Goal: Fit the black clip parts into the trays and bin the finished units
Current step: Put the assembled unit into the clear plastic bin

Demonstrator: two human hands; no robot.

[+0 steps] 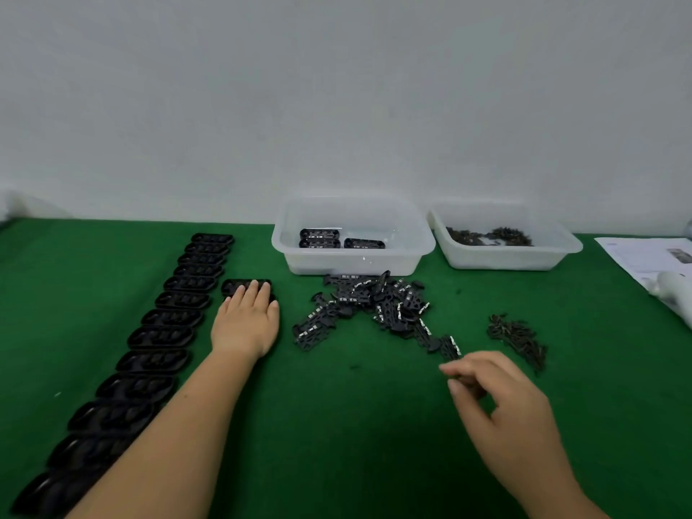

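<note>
Step in hand, fitting: left hand (245, 319), fingers flat, presses one tray (245, 285) beside the tray row (164, 331). Right hand (501, 402) seemingly pinches a small dark piece near the clip parts (378, 312). Next, seat it, then bin (354, 237).

**No legible writing in view**

Only the white paper sheet (640, 258) at the right edge of the table (355, 425) carries print: faint grey lines and a small dark picture, all too blurred and too small to read. The black trays, the clip parts and the two white bins show no label, brand, number or sign that can be made out.
</note>
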